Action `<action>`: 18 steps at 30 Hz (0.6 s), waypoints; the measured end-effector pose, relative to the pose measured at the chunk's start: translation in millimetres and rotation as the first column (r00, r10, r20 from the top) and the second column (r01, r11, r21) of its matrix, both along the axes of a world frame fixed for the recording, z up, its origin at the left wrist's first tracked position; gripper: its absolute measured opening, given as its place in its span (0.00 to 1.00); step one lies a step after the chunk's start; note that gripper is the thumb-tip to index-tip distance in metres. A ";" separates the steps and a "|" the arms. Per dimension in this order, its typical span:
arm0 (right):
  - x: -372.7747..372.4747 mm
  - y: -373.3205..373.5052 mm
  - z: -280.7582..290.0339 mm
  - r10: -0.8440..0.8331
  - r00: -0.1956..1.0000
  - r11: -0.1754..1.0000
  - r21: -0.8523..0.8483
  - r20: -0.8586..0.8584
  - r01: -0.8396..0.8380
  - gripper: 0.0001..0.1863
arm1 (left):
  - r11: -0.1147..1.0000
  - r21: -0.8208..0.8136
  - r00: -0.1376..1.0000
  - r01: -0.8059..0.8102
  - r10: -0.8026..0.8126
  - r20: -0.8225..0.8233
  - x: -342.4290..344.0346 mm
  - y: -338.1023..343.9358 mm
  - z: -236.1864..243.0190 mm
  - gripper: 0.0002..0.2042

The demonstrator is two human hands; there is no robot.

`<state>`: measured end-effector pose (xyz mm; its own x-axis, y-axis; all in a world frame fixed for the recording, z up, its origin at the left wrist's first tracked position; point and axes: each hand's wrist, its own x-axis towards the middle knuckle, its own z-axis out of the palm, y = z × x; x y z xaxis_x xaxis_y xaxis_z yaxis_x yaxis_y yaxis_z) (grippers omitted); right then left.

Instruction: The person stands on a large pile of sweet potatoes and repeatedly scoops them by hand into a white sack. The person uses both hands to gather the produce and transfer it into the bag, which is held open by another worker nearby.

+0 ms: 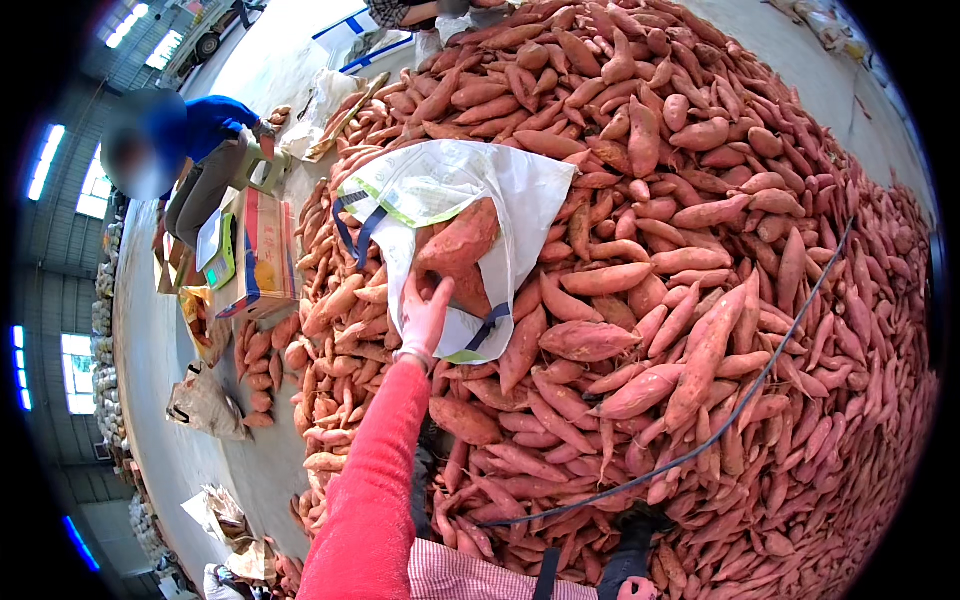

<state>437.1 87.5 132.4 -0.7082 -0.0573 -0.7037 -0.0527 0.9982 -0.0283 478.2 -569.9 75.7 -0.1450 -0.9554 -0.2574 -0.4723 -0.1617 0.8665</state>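
A white woven bag with blue straps (530, 205) lies opened on the pile of sweet potatoes (700, 300), with large, rough sweet potatoes (462, 240) inside. My left hand (425, 325), below a red sleeve, reaches to its opening with thumb and fingers apart, the fingertips at the large potatoes. Whether they press on one is unclear. At the bottom right, by my dark-clad leg, a small pink part of what looks like my right hand (635, 590) shows at the frame's edge, its fingers not clear.
A co-worker in blue (215, 130) bends beside a green scale (220, 265) and cardboard box (260, 255). Another person (405, 12) is at the top. A dark hose (740, 410) crosses the pile. Sacks (200, 400) lie on the concrete floor (175, 450).
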 end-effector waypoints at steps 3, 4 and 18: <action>-1.9 -4.3 3.4 0.033 0.999 0.999 0.012 -0.009 -0.033 0.17 | 0.939 -0.147 0.847 0.312 -0.205 0.490 22.8 21.6 1.0 0.47; -1.5 -4.7 4.6 0.040 0.999 0.999 0.022 -0.012 -0.040 0.17 | 0.892 -0.137 0.779 0.431 -0.291 0.555 27.1 25.4 -1.1 0.47; -2.1 -9.4 7.2 0.040 0.999 0.999 0.028 0.007 -0.040 0.17 | 0.832 -0.021 0.658 0.554 -0.422 0.623 -38.7 57.9 -60.6 0.20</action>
<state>435.0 78.1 139.6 -0.7009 -0.0655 -0.7103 -0.0925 0.9957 -0.0006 439.5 -512.0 15.0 -0.4932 -0.8263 -0.2718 -0.8423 0.3756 0.3866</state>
